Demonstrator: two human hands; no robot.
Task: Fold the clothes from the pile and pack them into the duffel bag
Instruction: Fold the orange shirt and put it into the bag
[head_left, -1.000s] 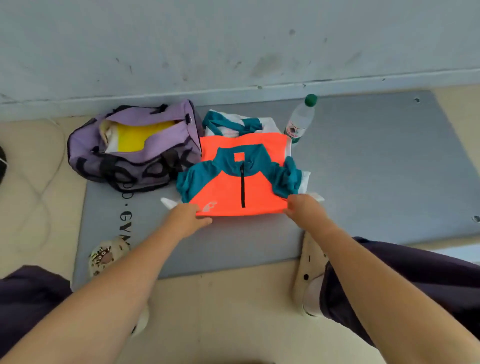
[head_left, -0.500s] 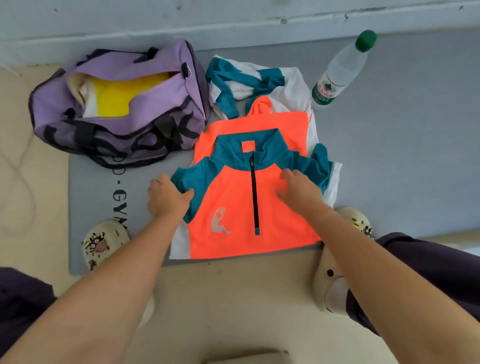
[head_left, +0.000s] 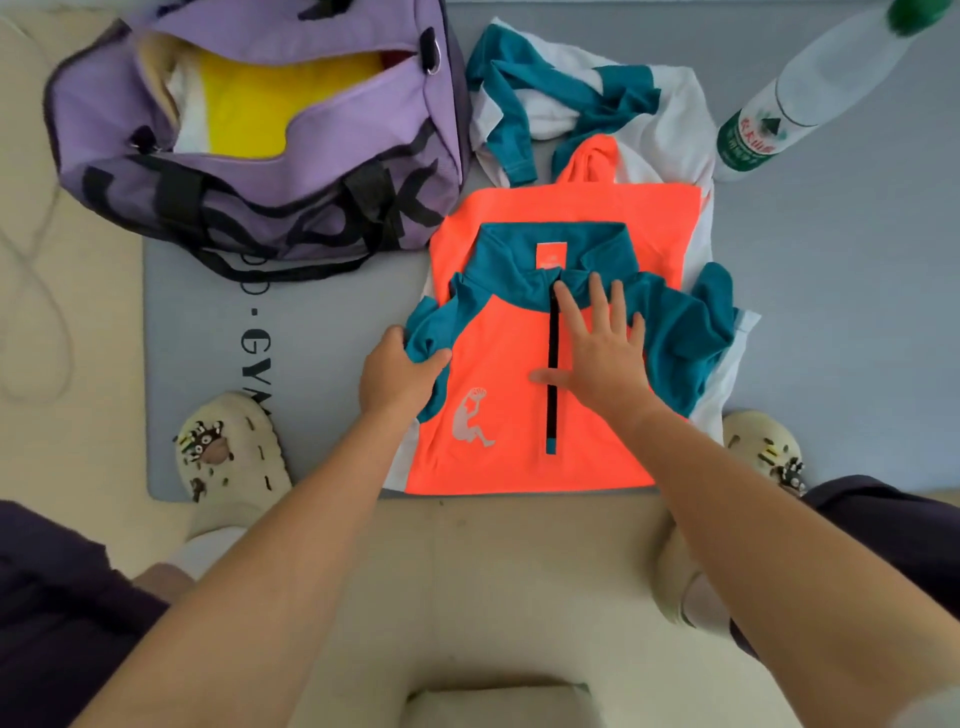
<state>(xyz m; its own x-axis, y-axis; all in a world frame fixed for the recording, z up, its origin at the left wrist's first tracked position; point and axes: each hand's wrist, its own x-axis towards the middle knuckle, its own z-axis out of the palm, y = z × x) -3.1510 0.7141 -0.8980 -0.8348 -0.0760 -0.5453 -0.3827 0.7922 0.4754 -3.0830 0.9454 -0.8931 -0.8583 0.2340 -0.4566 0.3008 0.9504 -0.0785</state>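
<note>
- Orange shirt (head_left: 498, 364) spread flat on grey mat (head_left: 322, 312), just right of open purple duffel bag (head_left: 260, 156).
- Left hand (head_left: 400, 374) gripping the shirt's teal sleeve.
- Right hand (head_left: 602, 353) pressed flat on the shirt's chest, fingers spread, gripping nothing.

A grey mat (head_left: 857, 312) lies on the pale floor (head_left: 493, 597). It has dark letters (head_left: 258, 358) printed on it. A clear water bottle (head_left: 800, 98) with a green cap (head_left: 914, 13) and green label lies on the mat. Two cream clogs, one (head_left: 234, 457) on the left and one (head_left: 763, 447) on the right, have little charms. A thin cord (head_left: 31, 291) loops on the floor.
</note>
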